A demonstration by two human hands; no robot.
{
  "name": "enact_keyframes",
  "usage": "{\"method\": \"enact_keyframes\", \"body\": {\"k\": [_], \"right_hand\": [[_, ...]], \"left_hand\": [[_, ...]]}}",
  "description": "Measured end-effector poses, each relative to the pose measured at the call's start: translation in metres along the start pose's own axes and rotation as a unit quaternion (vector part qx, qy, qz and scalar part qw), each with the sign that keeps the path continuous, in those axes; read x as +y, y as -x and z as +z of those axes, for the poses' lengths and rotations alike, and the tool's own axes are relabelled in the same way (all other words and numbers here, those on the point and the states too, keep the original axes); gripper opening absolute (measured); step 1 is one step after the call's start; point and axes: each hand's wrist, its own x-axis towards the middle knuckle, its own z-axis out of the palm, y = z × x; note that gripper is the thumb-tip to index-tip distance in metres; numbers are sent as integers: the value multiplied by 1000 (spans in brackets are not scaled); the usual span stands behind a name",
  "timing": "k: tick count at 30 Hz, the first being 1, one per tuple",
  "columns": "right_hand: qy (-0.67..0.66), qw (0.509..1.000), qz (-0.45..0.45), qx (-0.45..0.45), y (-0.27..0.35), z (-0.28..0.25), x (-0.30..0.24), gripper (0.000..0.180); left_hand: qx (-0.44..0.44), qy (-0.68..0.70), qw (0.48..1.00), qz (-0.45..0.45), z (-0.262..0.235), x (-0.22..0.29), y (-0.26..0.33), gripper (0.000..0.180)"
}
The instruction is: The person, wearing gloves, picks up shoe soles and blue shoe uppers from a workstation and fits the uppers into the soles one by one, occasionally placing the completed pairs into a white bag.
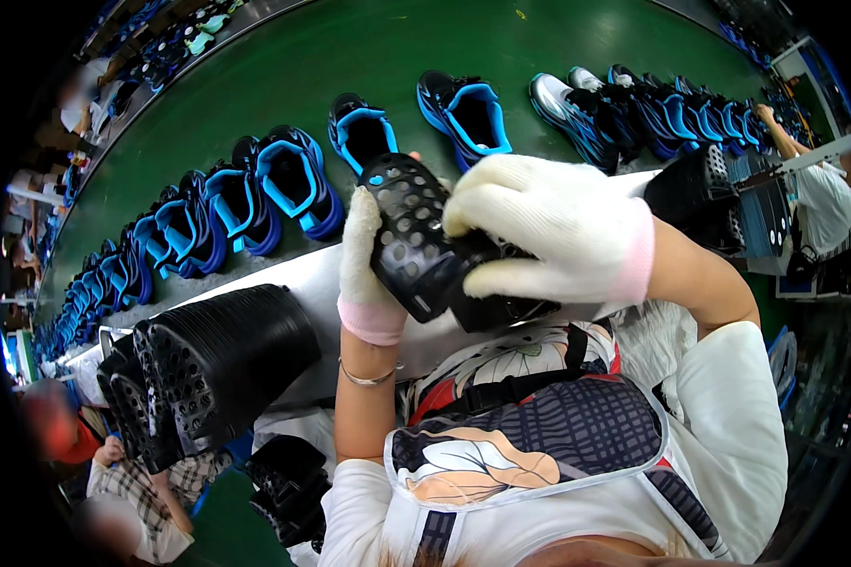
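Above near worktop edge: black perforated insert clamped between gloved left hand and right hand. Judged light, stiff plastic; grip by side edges. Blue shoes beyond.

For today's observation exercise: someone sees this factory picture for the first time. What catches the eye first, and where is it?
At centre, two white-gloved hands, the left hand and the right hand, grip a black perforated shoe insert. Behind them, a curving row of blue-and-black sneakers runs along the green conveyor belt. At lower left lies a thick stack of black perforated inserts.
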Motion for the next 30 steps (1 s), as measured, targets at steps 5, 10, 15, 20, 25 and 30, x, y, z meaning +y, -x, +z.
{"method": "enact_keyframes", "body": {"k": [5, 10, 15, 20, 25, 30], "right_hand": [[0, 986, 130, -99, -28, 26, 15, 49], [2, 961, 214, -176, -58, 41, 19, 48], [22, 967, 194, -162, -81, 46, 38, 45], [112, 929, 257, -241, -104, 41, 69, 58], [109, 932, 267, -221, -107, 41, 86, 60], [85, 930, 275, -230, -110, 31, 82, 58]], "left_hand": [[92, -68, 985, 131, -17, 7, -2, 38], [129, -129, 955, 233, -42, 7, -17, 26], [193, -237, 933, 189, -54, 27, -32, 29], [209, -612, 740, 183, -100, 25, -37, 39], [189, -663, 699, 188, -104, 20, -32, 41], [155, -769, 569, 246, -120, 15, -47, 31]]}}
